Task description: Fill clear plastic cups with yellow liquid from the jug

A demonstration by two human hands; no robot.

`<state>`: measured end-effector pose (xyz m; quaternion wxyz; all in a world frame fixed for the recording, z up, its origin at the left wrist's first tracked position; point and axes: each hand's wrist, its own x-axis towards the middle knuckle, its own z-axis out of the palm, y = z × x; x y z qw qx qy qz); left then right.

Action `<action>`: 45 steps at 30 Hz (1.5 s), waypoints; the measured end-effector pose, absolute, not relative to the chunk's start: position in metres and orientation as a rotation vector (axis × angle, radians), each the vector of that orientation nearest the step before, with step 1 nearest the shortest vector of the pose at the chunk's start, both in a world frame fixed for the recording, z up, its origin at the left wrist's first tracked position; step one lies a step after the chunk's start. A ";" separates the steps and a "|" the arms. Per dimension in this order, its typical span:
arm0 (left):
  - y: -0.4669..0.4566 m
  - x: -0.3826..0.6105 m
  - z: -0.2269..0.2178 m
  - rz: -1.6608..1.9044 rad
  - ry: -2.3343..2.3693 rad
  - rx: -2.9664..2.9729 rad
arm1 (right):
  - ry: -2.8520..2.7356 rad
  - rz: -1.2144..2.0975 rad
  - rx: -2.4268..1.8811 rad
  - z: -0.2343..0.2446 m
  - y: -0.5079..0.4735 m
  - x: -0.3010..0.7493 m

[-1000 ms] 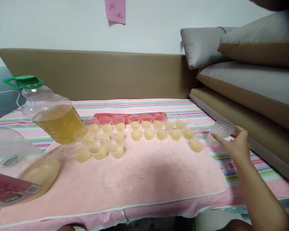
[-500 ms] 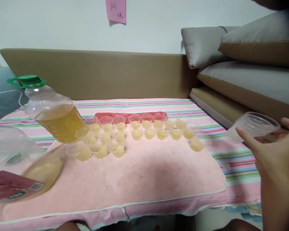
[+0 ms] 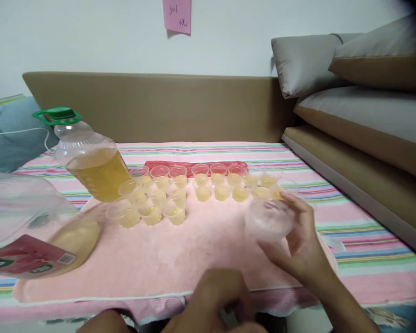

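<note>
My right hand [image 3: 303, 247] holds an empty clear plastic cup [image 3: 268, 221] tilted above the pink towel [image 3: 180, 249], just in front of the right end of the cup rows. My left hand [image 3: 215, 300] is at the bottom edge, fingers curled; whether it holds anything is hidden. Several small clear cups of yellow liquid [image 3: 201, 185] stand in rows on the towel. A big bottle with a green cap [image 3: 86, 159], holding yellow liquid, stands at the left. A second, red-labelled bottle [image 3: 31, 236] lies on its side in front of it.
The towel lies on a pink striped cloth [image 3: 360, 240]. A red strip [image 3: 152, 165] lies behind the cups. A tan headboard [image 3: 166, 106] runs along the back; stacked cushions [image 3: 364, 97] fill the right side. A pink note [image 3: 176, 16] hangs on the wall.
My right hand has brought the empty cup from the far right, raised near the cushions, down and left over the towel. My left hand has risen into view at the bottom.
</note>
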<state>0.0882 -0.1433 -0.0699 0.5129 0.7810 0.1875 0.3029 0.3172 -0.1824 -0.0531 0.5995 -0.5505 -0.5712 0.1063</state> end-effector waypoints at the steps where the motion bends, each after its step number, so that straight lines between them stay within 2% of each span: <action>1: -0.135 0.087 -0.069 0.841 0.475 1.852 | -1.362 0.247 -1.278 -0.057 -0.180 0.310; 4: -0.114 0.088 -0.066 1.277 0.566 1.754 | -1.445 0.235 -1.283 -0.061 -0.176 0.293; 6: -0.106 0.090 -0.064 1.417 0.605 1.744 | -1.487 0.183 -1.292 -0.063 -0.175 0.287; 13: -0.106 0.093 -0.069 1.279 0.703 1.998 | -1.661 0.052 -1.204 -0.066 -0.172 0.289; 26: -0.098 0.085 -0.061 1.103 0.628 2.198 | -1.763 0.004 -1.163 -0.068 -0.167 0.288; 45: -0.096 0.083 -0.049 1.098 0.550 2.427 | -1.799 0.012 -1.163 -0.074 -0.166 0.284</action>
